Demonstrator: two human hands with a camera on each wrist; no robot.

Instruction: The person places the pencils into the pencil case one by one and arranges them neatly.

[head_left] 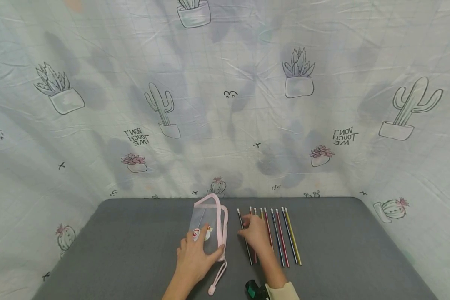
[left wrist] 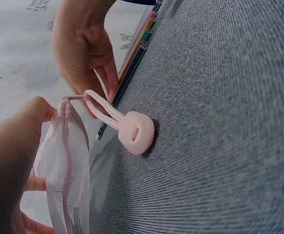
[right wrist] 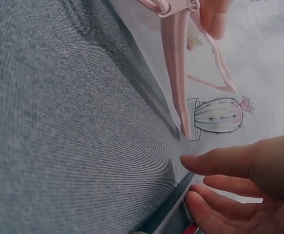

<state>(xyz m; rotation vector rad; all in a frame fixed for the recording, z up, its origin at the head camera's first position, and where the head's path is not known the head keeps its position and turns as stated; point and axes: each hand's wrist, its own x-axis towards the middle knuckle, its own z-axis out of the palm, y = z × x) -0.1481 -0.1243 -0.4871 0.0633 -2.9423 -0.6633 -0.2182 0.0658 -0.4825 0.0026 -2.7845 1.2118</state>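
A translucent mesh pencil case (head_left: pixel 198 216) with pink trim and small cartoon prints lies on the grey table. My left hand (head_left: pixel 195 254) rests on top of it, fingers spread, the thumb along the zipper edge. From the zipper's near end hangs a pink pull (left wrist: pixel 137 132) on a cord loop. My right hand (head_left: pixel 256 235) is over the left end of a row of pencils, with thumb and fingertips to either side of the leftmost dark pencil (head_left: pixel 248 250). In the right wrist view, a gap shows between the thumb (right wrist: pixel 219 161) and the fingers around that pencil's end.
Several more pencils, among them a red pencil (head_left: pixel 281 233) and a yellow pencil (head_left: pixel 294 239), lie side by side to the right, white ends away from me. A cactus-print cloth (head_left: pixel 225 125) hangs behind the grey table (head_left: pixel 135 250).
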